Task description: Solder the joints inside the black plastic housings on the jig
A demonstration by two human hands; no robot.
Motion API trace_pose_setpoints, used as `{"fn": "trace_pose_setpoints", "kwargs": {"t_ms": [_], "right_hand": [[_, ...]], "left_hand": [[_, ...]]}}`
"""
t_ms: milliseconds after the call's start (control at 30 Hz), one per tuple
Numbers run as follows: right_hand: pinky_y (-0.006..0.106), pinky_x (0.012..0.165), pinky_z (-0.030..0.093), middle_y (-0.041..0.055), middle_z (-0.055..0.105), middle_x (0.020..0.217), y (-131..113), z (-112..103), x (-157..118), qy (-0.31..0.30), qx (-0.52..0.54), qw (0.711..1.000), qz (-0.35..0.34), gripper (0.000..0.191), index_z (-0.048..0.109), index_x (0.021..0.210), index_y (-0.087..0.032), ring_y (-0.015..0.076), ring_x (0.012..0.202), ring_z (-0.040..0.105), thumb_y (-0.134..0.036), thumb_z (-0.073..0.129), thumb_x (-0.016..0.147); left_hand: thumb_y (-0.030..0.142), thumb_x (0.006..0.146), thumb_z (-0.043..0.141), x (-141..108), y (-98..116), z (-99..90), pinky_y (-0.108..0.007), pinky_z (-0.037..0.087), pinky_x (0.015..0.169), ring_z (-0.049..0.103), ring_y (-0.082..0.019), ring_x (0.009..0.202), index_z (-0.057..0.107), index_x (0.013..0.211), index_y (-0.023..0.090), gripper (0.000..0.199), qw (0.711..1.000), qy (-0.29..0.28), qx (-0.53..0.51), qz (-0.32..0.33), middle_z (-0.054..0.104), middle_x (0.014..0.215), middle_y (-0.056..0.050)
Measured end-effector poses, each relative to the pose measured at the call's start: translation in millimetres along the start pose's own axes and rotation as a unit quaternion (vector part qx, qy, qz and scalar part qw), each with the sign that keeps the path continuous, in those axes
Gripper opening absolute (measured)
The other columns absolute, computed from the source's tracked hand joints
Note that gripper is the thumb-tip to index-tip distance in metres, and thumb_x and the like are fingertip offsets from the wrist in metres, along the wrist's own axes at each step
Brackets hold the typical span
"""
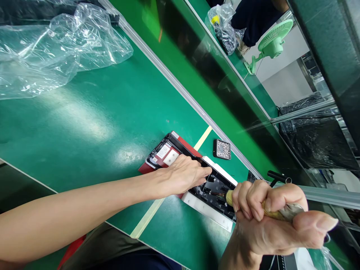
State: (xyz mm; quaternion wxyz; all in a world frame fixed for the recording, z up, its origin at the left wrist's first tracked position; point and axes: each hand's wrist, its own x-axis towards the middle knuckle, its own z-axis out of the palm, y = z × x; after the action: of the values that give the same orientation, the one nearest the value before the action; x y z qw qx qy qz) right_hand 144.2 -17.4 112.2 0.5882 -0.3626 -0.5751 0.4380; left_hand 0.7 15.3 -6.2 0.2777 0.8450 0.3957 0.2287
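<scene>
A long black plastic housing (216, 184) lies slantwise on the green bench, its ribbed inside facing up. Its far-left end has a red section with a white label (163, 151) and a pale plate (171, 157). My left hand (185, 174) rests across the middle of the housing, fingers bent and pressed on it; what lies under the fingertips is hidden. A screwdriver with a yellowish wrapped grip (229, 197) is wrapped in my right hand (270, 215), its shaft pointing down into the housing. White strips (206, 211) flank the housing on both sides.
A small black tray of screws (223, 149) sits beyond the housing, near the metal rail (180, 92). Clear plastic wrap (70, 48) covers the bench's upper left. Yellow tape (147, 218) crosses the bench. Past the divider are a green fan (271, 45) and another person's dark clothing (253, 17).
</scene>
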Motion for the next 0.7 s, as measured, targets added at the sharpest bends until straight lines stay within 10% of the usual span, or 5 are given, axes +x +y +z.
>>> {"fn": "trace_pose_setpoints", "kwargs": {"t_ms": [700], "right_hand": [[0.021, 0.038, 0.036, -0.0078, 0.038, 0.049, 0.8, -1.2, -2.4, -0.009, 0.002, 1.0, -0.003, 0.045, 0.049, 0.069, -0.021, 0.0072, 0.038, 0.031, -0.055, 0.038, 0.098]], "left_hand": [[0.034, 0.098, 0.052, -1.5, 1.5, -4.2, -0.031, 0.011, 0.054, 0.03, -0.009, 0.049, 0.055, 0.09, 0.022, 0.015, 1.0, 0.004, 0.012, 0.01, 0.053, 0.065, 0.005]]}}
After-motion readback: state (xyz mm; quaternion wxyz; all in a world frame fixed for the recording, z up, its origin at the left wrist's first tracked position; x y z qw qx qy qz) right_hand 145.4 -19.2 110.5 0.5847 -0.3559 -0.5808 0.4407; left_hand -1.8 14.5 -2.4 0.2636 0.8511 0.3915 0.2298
